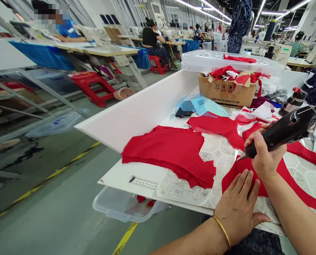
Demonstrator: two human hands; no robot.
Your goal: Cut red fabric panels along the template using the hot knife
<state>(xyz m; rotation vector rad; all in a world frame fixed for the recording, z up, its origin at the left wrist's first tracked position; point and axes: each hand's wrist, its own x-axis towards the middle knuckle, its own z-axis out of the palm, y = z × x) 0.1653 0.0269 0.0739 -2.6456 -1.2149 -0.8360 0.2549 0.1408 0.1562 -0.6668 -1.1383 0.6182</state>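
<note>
My right hand [268,156] is wrapped around a black hand-held power tool [285,132]. Its pointed metal tip meets the far edge of a curved red fabric piece [273,182] on the table. My left hand [240,202], with a gold bangle at the wrist, lies flat on that same piece, fingers stretched out toward the tip. To the left rests a stack of cut red fabric panels [168,152], its layers showing along the near edge. More red fabric [218,125] spreads beyond the tool, partly hidden behind my right hand.
A cardboard box [227,91] of red scraps stands at the back, near a black phone-like object [183,112] and blue sheets [208,105]. A white board [147,102] walls the table's left side. Below its edge sits a clear plastic bin [120,205]. Other people work at sewing tables behind.
</note>
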